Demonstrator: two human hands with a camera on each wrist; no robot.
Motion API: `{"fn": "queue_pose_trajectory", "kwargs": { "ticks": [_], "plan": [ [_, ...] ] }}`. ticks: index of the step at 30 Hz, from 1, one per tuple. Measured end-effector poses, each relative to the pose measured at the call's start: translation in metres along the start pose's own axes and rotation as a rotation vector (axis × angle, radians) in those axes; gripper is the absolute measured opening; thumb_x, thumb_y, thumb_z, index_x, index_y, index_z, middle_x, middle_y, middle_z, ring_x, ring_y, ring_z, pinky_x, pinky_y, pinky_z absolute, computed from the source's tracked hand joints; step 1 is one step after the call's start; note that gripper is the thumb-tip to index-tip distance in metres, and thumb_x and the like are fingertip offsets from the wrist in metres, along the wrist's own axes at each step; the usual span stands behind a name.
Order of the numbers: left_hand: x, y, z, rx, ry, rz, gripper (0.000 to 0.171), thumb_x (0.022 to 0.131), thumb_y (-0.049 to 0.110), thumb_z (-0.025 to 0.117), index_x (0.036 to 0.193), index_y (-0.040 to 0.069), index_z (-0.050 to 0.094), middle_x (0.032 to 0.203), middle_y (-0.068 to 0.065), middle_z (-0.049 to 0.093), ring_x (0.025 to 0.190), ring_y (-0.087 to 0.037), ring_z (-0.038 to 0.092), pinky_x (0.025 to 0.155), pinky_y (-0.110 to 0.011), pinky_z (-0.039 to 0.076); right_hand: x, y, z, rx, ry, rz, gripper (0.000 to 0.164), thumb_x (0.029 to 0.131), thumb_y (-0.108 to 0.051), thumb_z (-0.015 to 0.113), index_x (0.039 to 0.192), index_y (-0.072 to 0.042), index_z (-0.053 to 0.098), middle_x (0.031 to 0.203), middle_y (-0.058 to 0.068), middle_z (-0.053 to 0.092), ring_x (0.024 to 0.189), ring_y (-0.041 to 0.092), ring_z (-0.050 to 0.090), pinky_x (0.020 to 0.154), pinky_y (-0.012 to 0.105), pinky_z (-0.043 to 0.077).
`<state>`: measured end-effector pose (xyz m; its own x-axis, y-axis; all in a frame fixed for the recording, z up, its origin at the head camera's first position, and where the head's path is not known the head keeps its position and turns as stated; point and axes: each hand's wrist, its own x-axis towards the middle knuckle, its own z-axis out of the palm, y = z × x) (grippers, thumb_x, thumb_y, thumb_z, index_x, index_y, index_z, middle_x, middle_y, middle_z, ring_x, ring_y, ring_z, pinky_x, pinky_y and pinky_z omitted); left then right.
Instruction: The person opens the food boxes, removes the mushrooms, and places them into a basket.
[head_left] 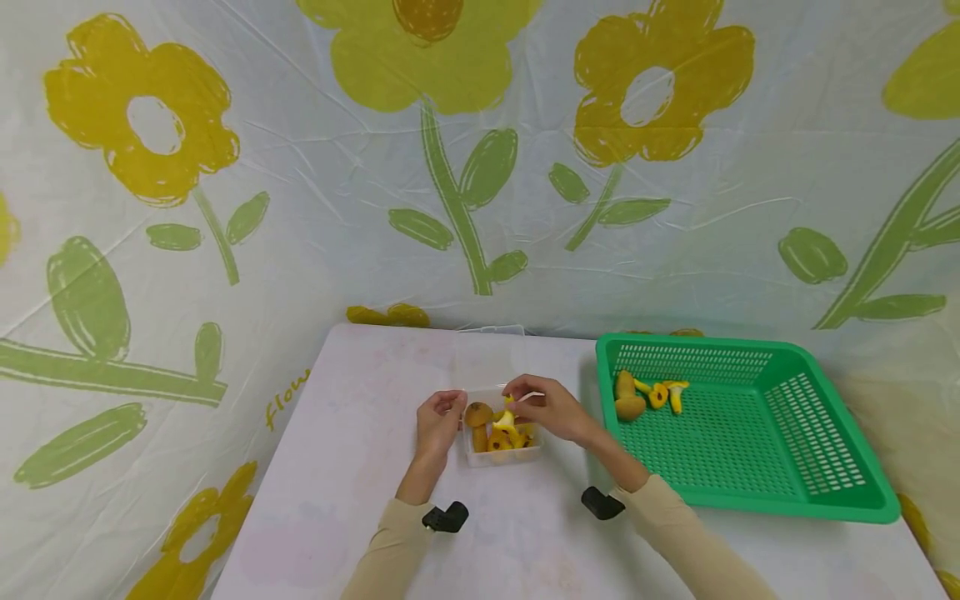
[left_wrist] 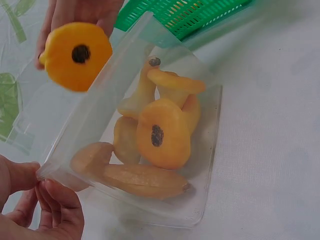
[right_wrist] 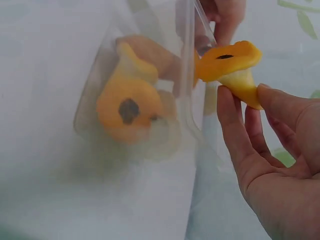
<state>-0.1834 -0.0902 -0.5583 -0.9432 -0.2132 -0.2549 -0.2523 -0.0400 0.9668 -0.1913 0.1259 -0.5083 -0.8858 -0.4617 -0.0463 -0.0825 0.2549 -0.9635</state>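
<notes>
My right hand [head_left: 551, 407] pinches a yellow chanterelle mushroom [right_wrist: 230, 60] by its stem, above a clear plastic box [head_left: 498, 459]. A dark round patch marks the top of its flared cap. At the box's left rim, my left hand [head_left: 438, 425] pinches the edge between thumb and fingers, as the left wrist view shows up close. Inside the box lie several yellow chanterelles [left_wrist: 162, 135] and a brown, thick-stemmed mushroom [left_wrist: 145, 180] along the left side. The box's transparent lid [head_left: 491, 354] is folded back behind it.
To the right stands a green perforated basket [head_left: 720, 454]. In its far left corner are a brown mushroom [head_left: 630, 407] and a few yellow chanterelles [head_left: 677, 396]. A flower-printed cloth [head_left: 315, 192] hangs behind the white table [head_left: 322, 500].
</notes>
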Motion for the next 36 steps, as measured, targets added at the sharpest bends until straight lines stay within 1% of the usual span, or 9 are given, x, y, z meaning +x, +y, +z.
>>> {"fn": "queue_pose_trajectory", "kwargs": {
  "ticks": [3,9,12,15,20,24,26,32,36],
  "plan": [
    [-0.001,0.001,0.000,0.010,0.003,-0.004,0.022,0.100,0.016,0.069,0.112,-0.002,0.067,0.096,-0.011,0.067,0.078,-0.016,0.054,0.062,-0.019,0.050,-0.004,-0.002,-0.013,0.021,0.017,-0.008,0.025,0.101,-0.003,0.064,0.122,0.009,0.060,0.109,0.021,0.061,0.096,0.047,0.064,0.086,0.052,0.058],
    [0.000,0.002,0.000,0.027,0.009,-0.014,0.023,0.100,0.018,0.069,0.113,-0.001,0.067,0.099,-0.012,0.067,0.080,-0.017,0.055,0.064,-0.020,0.050,-0.017,-0.009,-0.041,-0.001,0.047,0.028,0.030,0.102,-0.006,0.064,0.125,0.011,0.058,0.111,0.022,0.060,0.095,0.031,0.067,0.086,0.043,0.059],
    [0.000,0.002,0.000,0.027,0.009,-0.017,0.023,0.101,0.018,0.068,0.113,-0.001,0.067,0.099,-0.012,0.067,0.081,-0.018,0.055,0.065,-0.020,0.050,-0.024,-0.011,-0.055,-0.014,0.077,0.057,0.032,0.101,-0.008,0.066,0.125,0.011,0.058,0.112,0.021,0.061,0.095,0.032,0.068,0.085,0.039,0.060],
    [0.000,0.002,0.000,0.021,0.009,-0.015,0.022,0.100,0.018,0.069,0.113,-0.001,0.067,0.098,-0.011,0.067,0.081,-0.017,0.055,0.064,-0.020,0.050,-0.030,-0.011,-0.069,-0.020,0.108,0.057,0.032,0.100,-0.007,0.067,0.124,0.012,0.058,0.112,0.023,0.061,0.093,0.032,0.069,0.082,0.034,0.061],
    [0.001,0.001,-0.001,0.018,0.014,-0.009,0.021,0.100,0.017,0.069,0.111,-0.001,0.068,0.097,-0.011,0.067,0.079,-0.017,0.055,0.063,-0.020,0.050,-0.041,-0.008,-0.090,0.011,0.125,0.026,0.031,0.100,-0.005,0.066,0.123,0.014,0.057,0.111,0.027,0.059,0.091,0.024,0.071,0.081,0.035,0.061],
    [0.001,0.001,-0.001,0.017,0.015,-0.015,0.021,0.100,0.017,0.069,0.112,-0.001,0.068,0.097,-0.011,0.066,0.079,-0.017,0.055,0.064,-0.020,0.050,-0.049,-0.005,-0.106,0.021,0.133,0.018,0.031,0.100,-0.004,0.066,0.125,0.014,0.058,0.111,0.028,0.058,0.092,0.019,0.072,0.084,0.043,0.060],
    [0.001,0.001,-0.001,0.015,0.013,-0.018,0.021,0.100,0.017,0.069,0.112,0.000,0.068,0.097,-0.011,0.066,0.078,-0.017,0.055,0.064,-0.020,0.050,-0.053,-0.004,-0.114,0.012,0.133,0.019,0.032,0.101,-0.004,0.065,0.126,0.014,0.057,0.111,0.030,0.058,0.093,0.019,0.072,0.084,0.044,0.060],
    [0.003,-0.001,-0.001,-0.004,0.002,0.010,0.021,0.100,0.016,0.069,0.110,-0.002,0.068,0.095,-0.011,0.067,0.075,-0.015,0.054,0.061,-0.019,0.049,-0.066,-0.001,-0.135,-0.024,0.134,0.033,0.038,0.102,-0.008,0.063,0.130,0.016,0.054,0.116,0.030,0.060,0.095,0.016,0.072,0.082,0.032,0.060],
    [0.003,-0.002,0.000,-0.007,-0.002,0.022,0.021,0.100,0.016,0.070,0.110,-0.002,0.068,0.095,-0.011,0.068,0.075,-0.014,0.054,0.061,-0.020,0.049,-0.074,0.003,-0.149,-0.044,0.126,0.032,0.037,0.103,-0.007,0.063,0.130,0.016,0.053,0.116,0.025,0.061,0.096,0.014,0.071,0.081,0.032,0.061]
  ]
}}
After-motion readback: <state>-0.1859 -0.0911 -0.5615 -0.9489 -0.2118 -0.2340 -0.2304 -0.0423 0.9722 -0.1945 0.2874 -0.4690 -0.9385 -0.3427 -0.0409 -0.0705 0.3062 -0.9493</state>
